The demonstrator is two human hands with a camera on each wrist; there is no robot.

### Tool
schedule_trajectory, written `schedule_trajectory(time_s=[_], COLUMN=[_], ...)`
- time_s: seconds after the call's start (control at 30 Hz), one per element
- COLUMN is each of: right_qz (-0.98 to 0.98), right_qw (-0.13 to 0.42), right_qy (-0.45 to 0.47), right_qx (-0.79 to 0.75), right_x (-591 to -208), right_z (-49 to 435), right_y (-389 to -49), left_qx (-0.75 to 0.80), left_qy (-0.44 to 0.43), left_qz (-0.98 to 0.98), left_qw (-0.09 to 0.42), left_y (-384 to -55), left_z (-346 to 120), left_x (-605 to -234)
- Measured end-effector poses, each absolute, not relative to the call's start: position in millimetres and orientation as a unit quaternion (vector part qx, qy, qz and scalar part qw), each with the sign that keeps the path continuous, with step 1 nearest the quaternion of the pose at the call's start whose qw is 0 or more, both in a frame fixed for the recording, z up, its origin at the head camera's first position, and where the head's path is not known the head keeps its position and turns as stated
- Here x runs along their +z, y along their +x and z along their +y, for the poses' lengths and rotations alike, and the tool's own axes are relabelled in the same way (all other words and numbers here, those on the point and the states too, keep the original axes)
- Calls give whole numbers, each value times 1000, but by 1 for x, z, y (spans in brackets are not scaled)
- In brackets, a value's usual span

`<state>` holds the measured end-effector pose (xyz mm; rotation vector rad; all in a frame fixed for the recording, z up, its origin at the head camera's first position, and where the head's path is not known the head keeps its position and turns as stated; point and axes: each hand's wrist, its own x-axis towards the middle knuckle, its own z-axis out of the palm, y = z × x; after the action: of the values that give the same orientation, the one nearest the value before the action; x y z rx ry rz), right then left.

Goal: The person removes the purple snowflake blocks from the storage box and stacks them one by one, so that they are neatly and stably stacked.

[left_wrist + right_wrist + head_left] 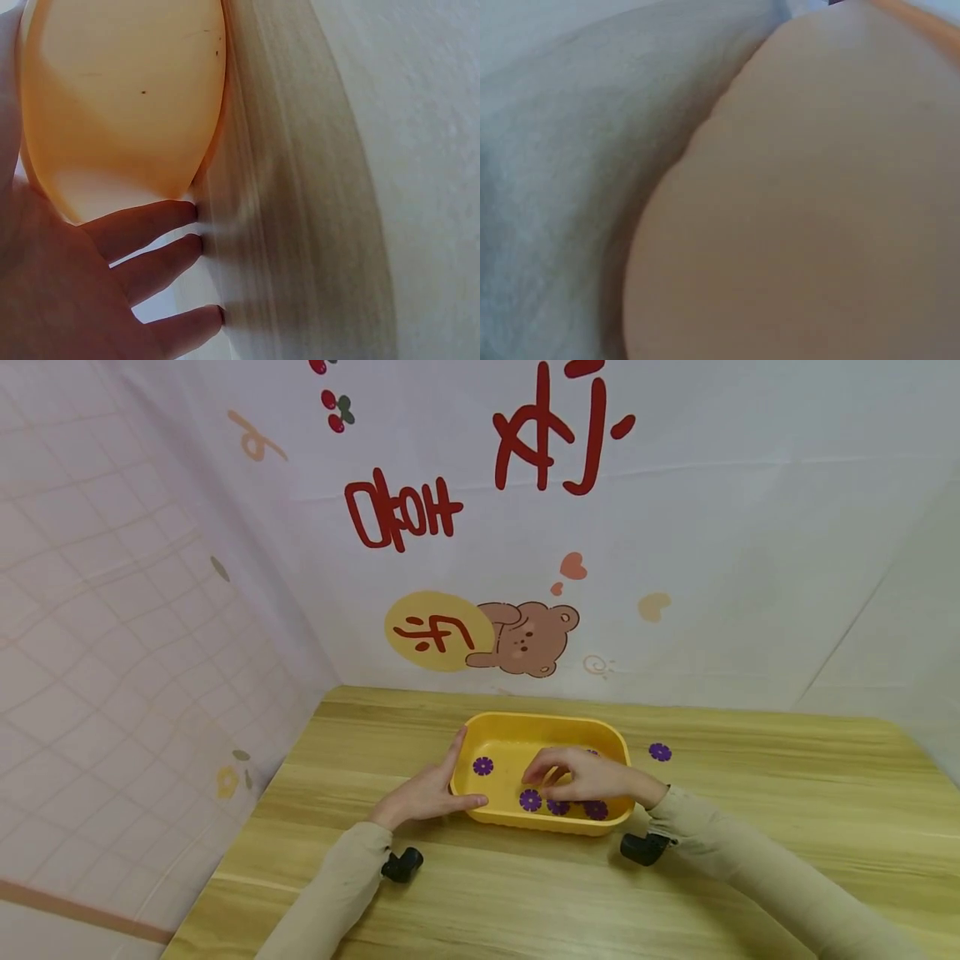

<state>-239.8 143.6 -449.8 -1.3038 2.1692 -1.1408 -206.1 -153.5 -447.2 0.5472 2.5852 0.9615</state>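
A yellow plastic bin (495,727) stands on the table with several purple flower-shaped discs in it. My left hand (429,789) spans the bin's left end, its thumb over the near rim and a finger along the far corner. In the left wrist view, straight fingers (161,221) lie beside the bin wall (135,112). My right hand (581,774) reaches inside, fingers bent and fingertips apart, right at one purple disc (530,800). Another disc (483,766) lies nearer the left end; others (596,810) are partly under the right hand. The right wrist view is mostly filled by skin and sleeve.
One more purple disc (660,752) lies on the wooden table (787,777) to the right of the bin. Behind the table hangs a white printed cloth (712,527), with another pale cloth (112,652) on the left. A black wrist device (643,849) sits under the right wrist.
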Motion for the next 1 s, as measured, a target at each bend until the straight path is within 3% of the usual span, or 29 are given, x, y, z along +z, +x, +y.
schedule_trajectory(time_s=[0.53, 1.0], right_qz=[810, 827], right_qw=[198, 171], right_qy=[-435, -448], right_qx=[-339, -293], right_x=[-464, -470], right_z=[133, 122], right_y=[-245, -248], left_qx=[345, 362], left_qy=[180, 187], left_qz=[905, 898], left_qw=[170, 164], left_y=[-206, -206], left_z=[-152, -153], left_x=[-448, -451])
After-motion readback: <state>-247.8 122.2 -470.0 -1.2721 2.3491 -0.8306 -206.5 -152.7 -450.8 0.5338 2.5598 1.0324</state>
